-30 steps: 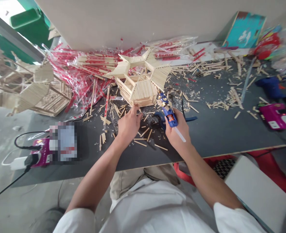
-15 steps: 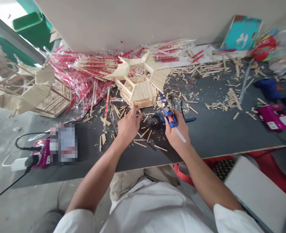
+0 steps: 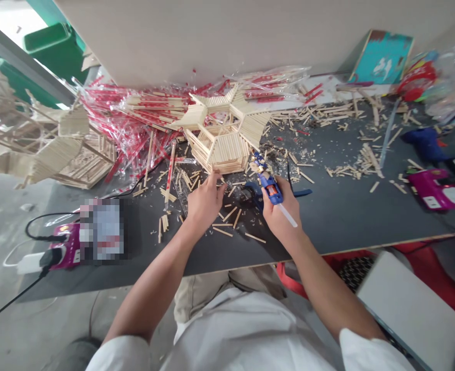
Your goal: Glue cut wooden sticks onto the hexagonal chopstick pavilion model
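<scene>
A lantern-like model of small wooden sticks (image 3: 231, 149), with a six-sided body and flared star-shaped panels on top, stands mid-table. At its front lower edge are the bent fingertips of my left hand (image 3: 205, 201). The fingers are closed together, and whatever lies under them is hidden. My right hand (image 3: 283, 216) is wrapped round a blue hot glue gun (image 3: 270, 189). A whitish glue stick (image 3: 288, 215) pokes out of its back end, and its nozzle points away from me, close to the model's right lower side. Short cut sticks (image 3: 223, 231) lie scattered between my hands.
Red-and-clear wrapped stick bundles (image 3: 134, 108) pile up behind. A larger stick model (image 3: 57, 139) stands at left. Purple power strips (image 3: 67, 242) (image 3: 436, 189) sit at both ends, with cords. At right lie another blue glue gun (image 3: 424, 143) and loose sticks (image 3: 370, 159). Blue-handled pliers (image 3: 254, 193) are beside my right hand.
The whole view has shifted very slightly. Both hands, the glue gun and the model keep their places relative to each other.
</scene>
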Demonstrator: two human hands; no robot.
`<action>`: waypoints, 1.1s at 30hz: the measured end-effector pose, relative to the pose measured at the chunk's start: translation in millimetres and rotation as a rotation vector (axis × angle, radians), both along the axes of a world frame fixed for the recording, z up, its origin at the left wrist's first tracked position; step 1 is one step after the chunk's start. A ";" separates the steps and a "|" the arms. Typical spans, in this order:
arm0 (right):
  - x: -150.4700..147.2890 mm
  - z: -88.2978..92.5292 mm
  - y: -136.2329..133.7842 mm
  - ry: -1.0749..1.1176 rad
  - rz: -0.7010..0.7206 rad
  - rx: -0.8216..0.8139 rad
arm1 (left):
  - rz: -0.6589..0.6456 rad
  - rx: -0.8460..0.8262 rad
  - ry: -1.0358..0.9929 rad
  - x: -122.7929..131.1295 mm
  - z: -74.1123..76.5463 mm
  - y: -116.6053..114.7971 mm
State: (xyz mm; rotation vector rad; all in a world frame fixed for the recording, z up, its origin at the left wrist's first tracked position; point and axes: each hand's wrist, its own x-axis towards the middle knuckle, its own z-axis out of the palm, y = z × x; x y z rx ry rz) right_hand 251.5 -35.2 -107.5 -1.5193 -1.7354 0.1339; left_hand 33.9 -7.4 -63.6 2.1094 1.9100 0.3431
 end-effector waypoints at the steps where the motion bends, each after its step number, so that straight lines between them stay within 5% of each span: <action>1: 0.8 -1.1 -1.0 -0.001 0.000 0.010 | -0.002 0.004 -0.002 -0.3 0.0 0.0; 19: 5.0 3.5 -15.4 -0.065 0.011 0.021 | 0.002 -0.002 -0.003 0.6 0.0 -1.1; 24: 8.6 9.2 -19.9 -0.029 -0.127 0.105 | -0.006 -0.008 0.005 -0.3 0.8 -1.5; 29: 36.7 23.9 -6.6 -0.005 -0.129 0.302 | -0.014 -0.021 0.005 -1.6 1.7 -1.9; 33: 61.5 45.9 13.9 0.004 -0.066 0.201 | -0.022 0.002 0.000 -2.5 -0.2 -1.0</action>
